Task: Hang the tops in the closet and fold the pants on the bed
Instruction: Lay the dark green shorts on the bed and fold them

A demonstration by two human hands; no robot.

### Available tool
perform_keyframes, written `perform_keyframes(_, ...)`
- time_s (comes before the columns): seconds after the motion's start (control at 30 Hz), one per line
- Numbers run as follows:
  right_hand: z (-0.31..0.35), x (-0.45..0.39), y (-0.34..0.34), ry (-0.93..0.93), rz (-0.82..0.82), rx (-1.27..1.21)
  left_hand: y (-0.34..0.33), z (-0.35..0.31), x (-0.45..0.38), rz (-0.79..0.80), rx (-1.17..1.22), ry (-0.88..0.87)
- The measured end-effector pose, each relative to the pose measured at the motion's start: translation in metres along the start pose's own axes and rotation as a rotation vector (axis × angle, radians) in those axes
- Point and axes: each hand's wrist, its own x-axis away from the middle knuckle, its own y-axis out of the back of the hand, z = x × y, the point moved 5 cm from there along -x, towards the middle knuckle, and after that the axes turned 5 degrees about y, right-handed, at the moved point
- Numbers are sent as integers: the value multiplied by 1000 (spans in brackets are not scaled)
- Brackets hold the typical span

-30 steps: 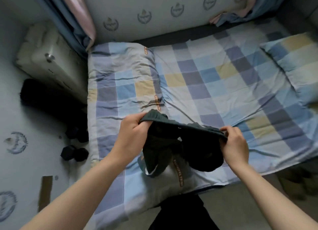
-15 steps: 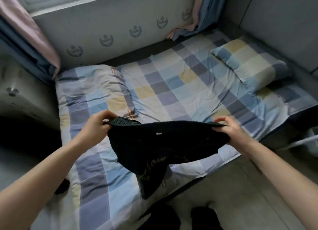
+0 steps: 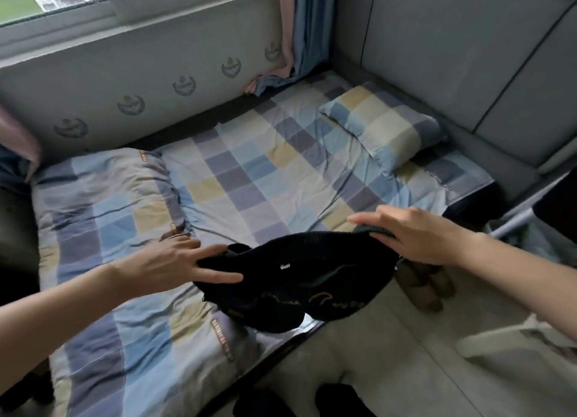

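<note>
Since the dark garment (image 3: 299, 279) is hanging half off the near edge of the bed (image 3: 249, 179), I'd slide it further on before folding. Left hand (image 3: 168, 266) has its fingers (image 3: 218, 276) spread flat on one end, right hand (image 3: 418, 238) pinches the other end. Pull both ends taut and flatten it first.

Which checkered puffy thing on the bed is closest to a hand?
The folded quilt at the bed's left end. The left hand is right at its edge, while the pillow lies far back, away from both hands.
</note>
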Motion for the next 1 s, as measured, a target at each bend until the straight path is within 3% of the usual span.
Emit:
perform_keyframes(0.13,-16,52,7,295,238,366,4,-10,-48,-48,-84,-65)
perform_keyframes(0.23,-27,82,-3,458,356,526,11,-13,-78,15,-67,-42)
perform_keyframes(0.33,-58,94,-14,289,629,478,9,-15,-98,174,0,24)
perform_keyframes(0.37,-67,94,-12,238,645,446,9,-16,-103,229,15,54)
perform_keyframes(0.43,-89,91,-5,171,533,414,13,-16,-111,284,56,145)
perform_keyframes(0.53,-120,89,1,-8,454,273,29,-10,-116,138,126,312)
perform_keyframes(0.77,-144,67,24,147,309,495,22,18,-130,91,139,398)
perform_keyframes(0.9,-167,48,38,97,219,354,26,41,-135,-102,381,454)
perform_keyframes(1.0,-193,33,41,59,229,243,24,65,-133,-126,497,484)
